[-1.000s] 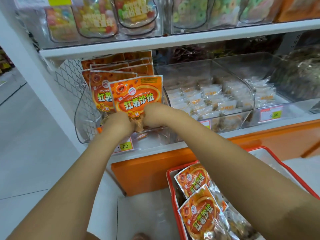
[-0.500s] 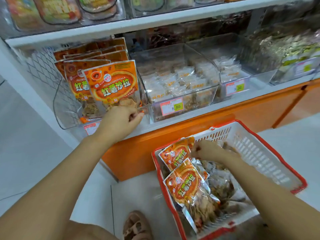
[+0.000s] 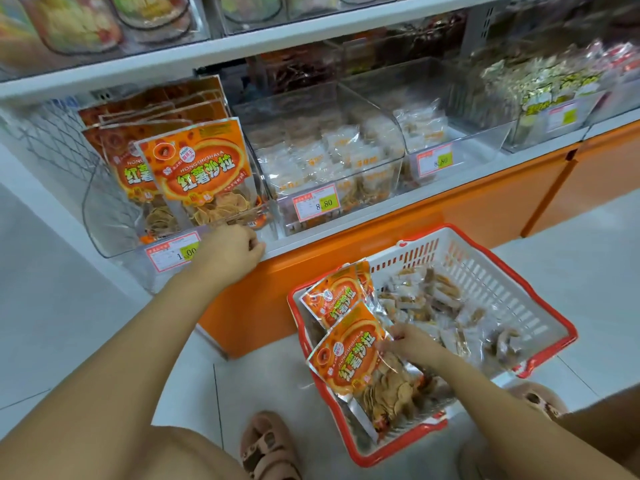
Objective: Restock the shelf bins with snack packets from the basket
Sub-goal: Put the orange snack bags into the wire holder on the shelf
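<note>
- The right hand reaches into the basket and pinches the right edge of the near packet, an orange bag lying at the basket's left side.
- A second packet lies just beyond it, with small wrapped snacks piled to the right.
- The left hand, fingers curled, sits against the low front of the left bin, beside a price label; whether it grips anything cannot be told.
- In that bin, orange shelf packets stand upright in a row.
</note>
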Demonstrator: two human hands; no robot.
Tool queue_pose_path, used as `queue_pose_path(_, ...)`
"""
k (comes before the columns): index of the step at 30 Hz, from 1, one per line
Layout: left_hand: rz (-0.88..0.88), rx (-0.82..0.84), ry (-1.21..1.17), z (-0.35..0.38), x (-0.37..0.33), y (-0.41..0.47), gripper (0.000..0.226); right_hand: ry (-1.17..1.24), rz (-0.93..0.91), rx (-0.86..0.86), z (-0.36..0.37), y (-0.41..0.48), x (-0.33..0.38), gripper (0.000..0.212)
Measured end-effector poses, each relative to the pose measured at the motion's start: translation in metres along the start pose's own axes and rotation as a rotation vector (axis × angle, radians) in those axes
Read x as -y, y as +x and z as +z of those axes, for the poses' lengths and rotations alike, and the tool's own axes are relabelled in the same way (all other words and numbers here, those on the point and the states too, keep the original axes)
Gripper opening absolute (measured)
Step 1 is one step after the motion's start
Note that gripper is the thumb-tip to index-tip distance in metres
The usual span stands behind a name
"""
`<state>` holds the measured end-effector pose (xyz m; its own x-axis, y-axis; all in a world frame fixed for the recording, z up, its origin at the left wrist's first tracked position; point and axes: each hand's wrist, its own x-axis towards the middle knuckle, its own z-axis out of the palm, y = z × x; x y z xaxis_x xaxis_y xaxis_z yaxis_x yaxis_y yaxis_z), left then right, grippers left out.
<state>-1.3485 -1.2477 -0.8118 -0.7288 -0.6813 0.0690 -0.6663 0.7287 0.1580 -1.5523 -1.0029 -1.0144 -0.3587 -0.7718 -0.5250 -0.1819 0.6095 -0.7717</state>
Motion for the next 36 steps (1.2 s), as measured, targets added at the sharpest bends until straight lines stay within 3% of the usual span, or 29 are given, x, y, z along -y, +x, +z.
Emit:
queue_pose_path(2, -0.073, 0.037, 0.06, 0.002, -0.001, 0.001, 0.031, 0.125, -0.084, 0.043, -0.004, -0.009, 0.012, 0.03)
queue_pose_path(5, -0.162, 0.13, -0.003, 0.001, -0.003, -0.001, 0.033, 0.143, -0.222, 0.041, -0.014, -0.02, 0.042, 0.039)
queue_pose_path(9, -0.294, 0.354, -0.573, -0.01, -0.012, -0.005, 0.047, 0.211, -0.422, -0.204, -0.03, -0.032, 0.109, 0.018)
queue_pose_path(13, -0.282, 0.498, -0.882, -0.028, -0.021, -0.015, 0.069, 0.422, -0.591, -0.356, -0.045, -0.039, 0.176, 0.02)
queue_pose_path(17, -0.145, 0.447, -1.05, -0.043, -0.025, -0.019, 0.042, 0.541, -0.638, -0.397, -0.046, -0.045, 0.245, 0.041)
queue_pose_path(19, -0.104, 0.36, -1.124, -0.049, -0.022, -0.019, 0.043, 0.495, -0.726, -0.36, -0.042, -0.047, 0.276, 0.043)
queue_pose_path(24, -0.213, 0.013, -1.367, -0.072, 0.002, -0.03, 0.043, 0.028, -0.725, -0.013, -0.04, -0.05, 0.327, 0.014)
queue_pose_path(25, -0.241, -0.052, -1.373, -0.076, 0.01, -0.032, 0.038, -0.066, -0.699, 0.047, -0.037, -0.05, 0.336, 0.015)
queue_pose_path(28, -0.356, -0.273, -1.166, -0.084, 0.036, -0.033, 0.005, -0.22, -0.645, -0.003, -0.02, -0.031, 0.362, 0.053)
queue_pose_path(29, -0.413, -0.343, -1.032, -0.085, 0.044, -0.033, 0.008, -0.216, -0.625, -0.029, -0.013, -0.024, 0.369, 0.055)
queue_pose_path(33, -0.527, -0.51, -0.377, -0.085, 0.081, -0.038, 0.024, -0.142, -0.567, -0.071, 0.017, 0.007, 0.388, 0.032)
queue_pose_path(36, -0.449, -0.481, -0.368, -0.08, 0.096, -0.037, 0.021, -0.374, -0.503, -0.049, 0.041, 0.021, 0.394, 0.035)
